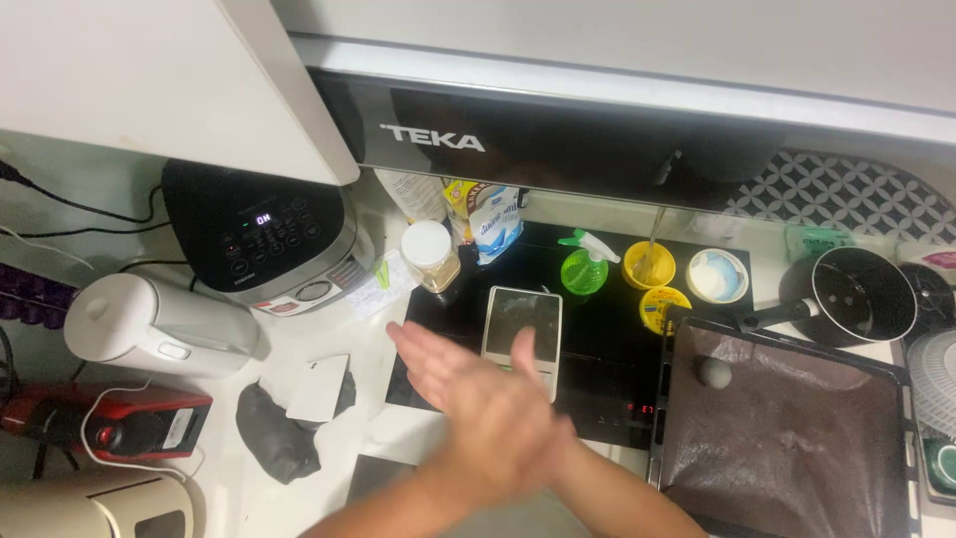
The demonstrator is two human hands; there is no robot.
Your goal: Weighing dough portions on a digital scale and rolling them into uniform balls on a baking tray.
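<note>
Grey dough lump [274, 438] lies on counter [329, 339] under white scraper [319, 389]; one ball [713, 371] on lined baking tray [797, 438]. Left hand [438, 364] and right hand [518, 423] pressed palm to palm, fingers flat, over kitchen scale [522, 334], holding nothing visible. Most dough unshaped.

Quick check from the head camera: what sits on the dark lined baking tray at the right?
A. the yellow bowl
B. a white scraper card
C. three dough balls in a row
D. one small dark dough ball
D: a single small dark ball rests near the upper left of the baking tray; the white scraper card lies on the dark dough lump on the counter at the left.
</note>
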